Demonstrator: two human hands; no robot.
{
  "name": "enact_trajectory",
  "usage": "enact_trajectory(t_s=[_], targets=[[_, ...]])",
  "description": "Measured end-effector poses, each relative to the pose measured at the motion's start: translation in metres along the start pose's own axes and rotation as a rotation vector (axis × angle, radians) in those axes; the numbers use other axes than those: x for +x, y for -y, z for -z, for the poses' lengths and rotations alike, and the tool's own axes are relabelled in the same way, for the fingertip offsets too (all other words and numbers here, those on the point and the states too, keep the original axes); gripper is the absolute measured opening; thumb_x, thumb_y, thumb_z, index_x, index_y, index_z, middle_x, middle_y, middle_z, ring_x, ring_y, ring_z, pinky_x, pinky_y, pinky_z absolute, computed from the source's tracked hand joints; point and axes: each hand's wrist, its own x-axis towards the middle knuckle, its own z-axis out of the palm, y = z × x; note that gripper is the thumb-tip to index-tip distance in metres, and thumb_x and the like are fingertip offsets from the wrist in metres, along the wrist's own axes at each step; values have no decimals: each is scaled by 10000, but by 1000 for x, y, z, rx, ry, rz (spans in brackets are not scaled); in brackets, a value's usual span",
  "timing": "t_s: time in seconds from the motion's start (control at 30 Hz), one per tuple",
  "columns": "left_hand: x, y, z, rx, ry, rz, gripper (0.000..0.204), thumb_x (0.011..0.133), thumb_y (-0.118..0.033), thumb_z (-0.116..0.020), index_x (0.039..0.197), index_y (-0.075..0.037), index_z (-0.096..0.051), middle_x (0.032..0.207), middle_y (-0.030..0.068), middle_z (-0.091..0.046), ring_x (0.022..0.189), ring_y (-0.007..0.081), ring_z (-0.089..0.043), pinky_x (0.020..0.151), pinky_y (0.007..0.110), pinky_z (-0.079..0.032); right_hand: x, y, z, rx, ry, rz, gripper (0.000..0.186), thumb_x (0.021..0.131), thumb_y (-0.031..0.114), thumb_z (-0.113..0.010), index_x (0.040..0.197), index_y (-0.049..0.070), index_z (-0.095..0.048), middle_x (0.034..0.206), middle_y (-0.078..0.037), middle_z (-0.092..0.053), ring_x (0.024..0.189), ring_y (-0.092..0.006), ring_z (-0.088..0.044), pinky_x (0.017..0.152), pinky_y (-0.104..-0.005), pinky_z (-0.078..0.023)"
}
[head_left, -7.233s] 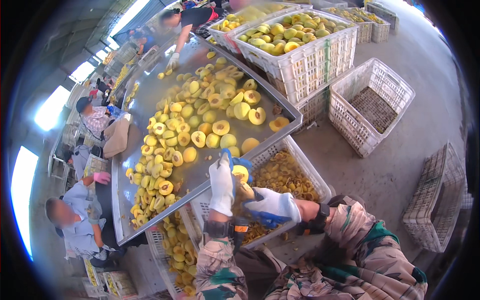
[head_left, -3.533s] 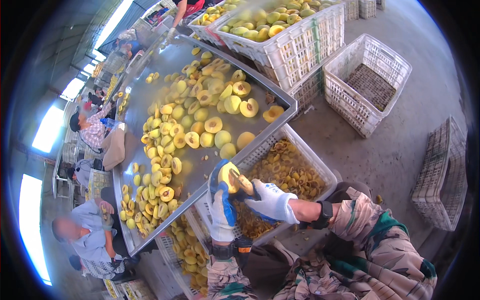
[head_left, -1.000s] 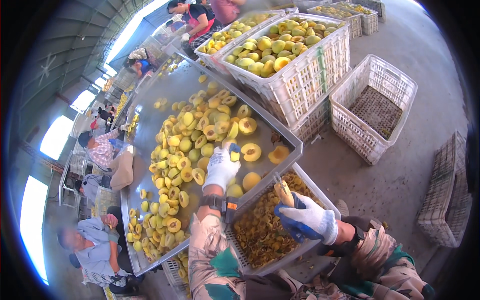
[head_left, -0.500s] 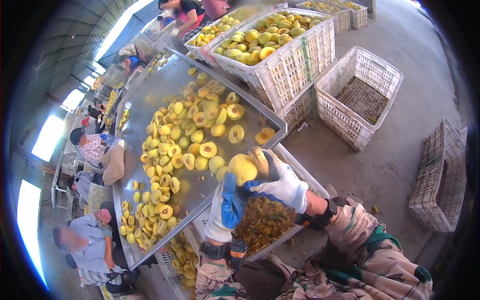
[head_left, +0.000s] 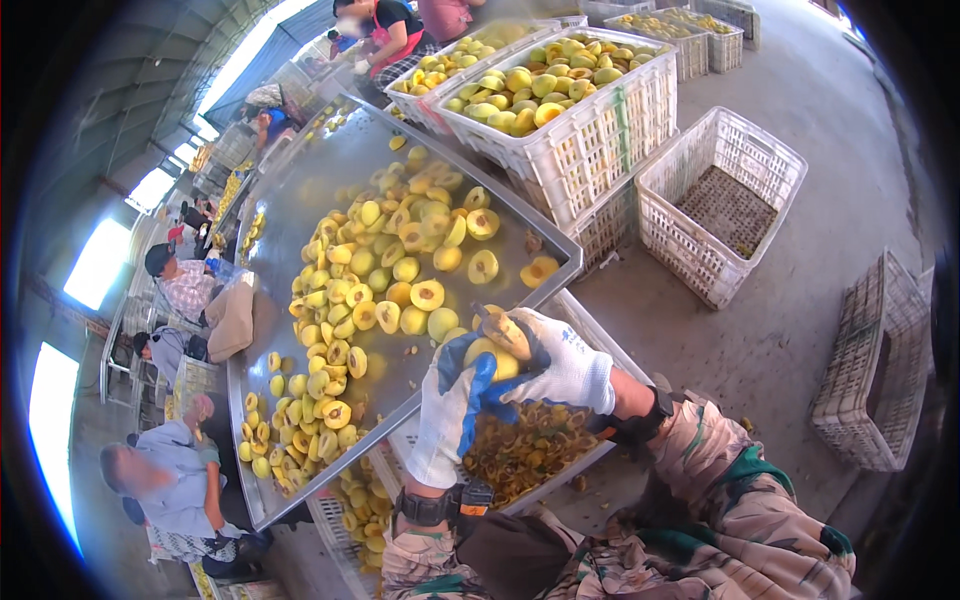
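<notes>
The wooden-handled tool [head_left: 508, 338] has shifted across the top of the yellow fruit [head_left: 490, 364] since the earlier frame. The right hand [head_left: 562, 366] grips the tool; the left hand [head_left: 446, 410] clasps the fruit, above a crate [head_left: 590, 322] of scraps, beside the metal desk [head_left: 385, 385] bearing halved fruits [head_left: 406, 269].

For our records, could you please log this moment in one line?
left hand: holds yellow fruit | right hand: holds tan-handled tool over fruit | nearby: metal table
</notes>
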Motion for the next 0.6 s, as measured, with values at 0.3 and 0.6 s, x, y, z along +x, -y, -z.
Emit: enact_trajectory(t_s=[0.3,0.6], targets=[[-19,-1,16,-94,36,31,380,919,-256,-558,1221,-36,-485,1008,83,-628,759,142,-639,501,263,-539,-3,8,-23,542,23,-163,793,592,241,-873,1229,9,-461,1153,-96,-561,1046,-194,-553,883,-332,-467],[-30,-6,15,112,-86,-129,298,909,-176,-589,1158,-36,-505,949,48,-612,716,101,-616,470,231,-511,-2,21,-34,303,58,-178,770,608,197,-873,1237,8,-473,1152,-88,-569,1058,-181,-540,897,-322,-456]])
